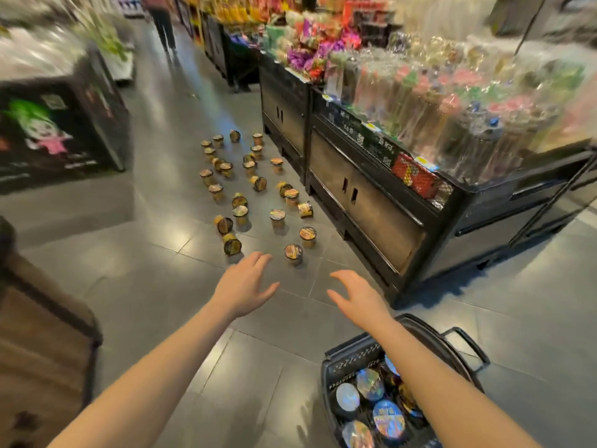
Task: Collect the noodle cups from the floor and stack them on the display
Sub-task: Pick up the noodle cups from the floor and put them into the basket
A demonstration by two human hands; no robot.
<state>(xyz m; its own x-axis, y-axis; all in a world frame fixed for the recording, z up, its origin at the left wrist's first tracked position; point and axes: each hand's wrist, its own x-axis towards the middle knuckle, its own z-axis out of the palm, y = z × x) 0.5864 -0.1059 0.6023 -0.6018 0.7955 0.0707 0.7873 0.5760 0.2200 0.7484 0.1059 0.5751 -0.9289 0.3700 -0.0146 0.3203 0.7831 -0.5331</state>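
Note:
Several yellow-and-black noodle cups lie scattered on the grey tile floor beside a dark display stand (365, 202); some stand upright, some lie on their sides. The nearest upright cup (293, 253) sits just beyond my hands, and a tipped cup (231, 244) lies to its left. My left hand (244, 286) and my right hand (358, 299) are both stretched forward above the floor with fingers spread, holding nothing. A black basket (342, 367) at the lower right holds several cups with shiny lids, partly hidden by my right forearm.
The display stand on the right carries wrapped sweets and packets on top. A black stand with a cartoon print (55, 134) is at the left, a brown unit (38, 350) at the near left. A person (161, 21) stands far down the aisle.

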